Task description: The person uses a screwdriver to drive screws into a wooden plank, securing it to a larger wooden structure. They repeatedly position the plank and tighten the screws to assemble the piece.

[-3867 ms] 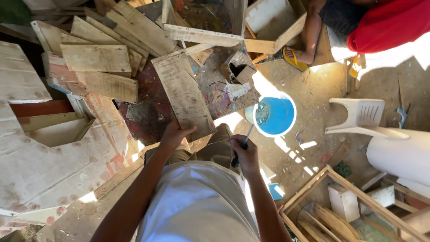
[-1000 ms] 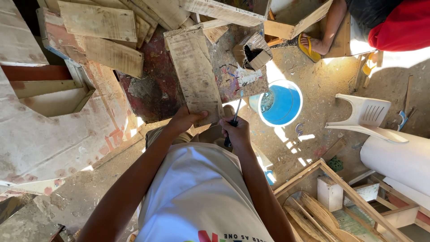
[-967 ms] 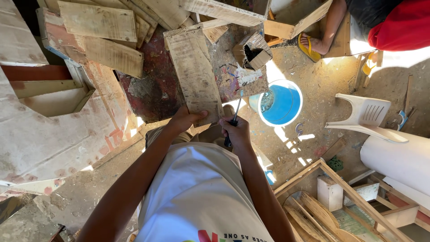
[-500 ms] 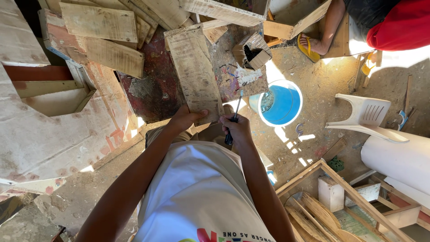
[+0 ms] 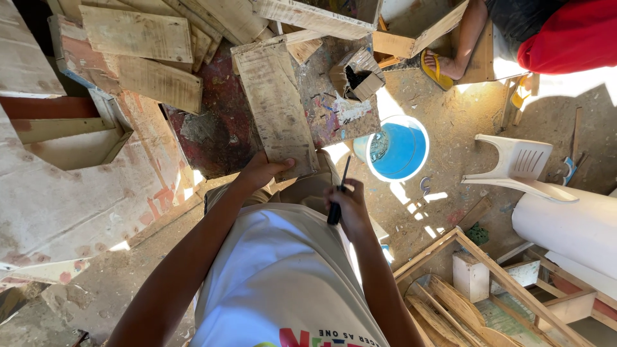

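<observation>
Hands first: my left hand (image 5: 260, 170) reaches forward from a bent elbow and grips the near end of one weathered wooden plank (image 5: 275, 109), thumb on top, fingers curled under the edge. The plank runs away from me, its far end lying among a heap of other boards (image 5: 138, 54) on the left; I cannot count that heap exactly. My right hand (image 5: 350, 209) sits closer to my chest, wrist bent, fingers closed around the black handle of one thin tool (image 5: 339, 196) whose slim shaft points up and away. What kind of tip it has I cannot tell.

Just right of the plank lies one paint-spattered board (image 5: 334, 112), and beyond it stands one round blue bucket (image 5: 393, 149) in a patch of sun. One white plastic chair (image 5: 514, 167) lies tipped over at right. One small open wooden box (image 5: 357, 77) rests above the spattered board. At top right, another person's foot in one yellow sandal (image 5: 437, 67) is planted on the dirt floor.
</observation>
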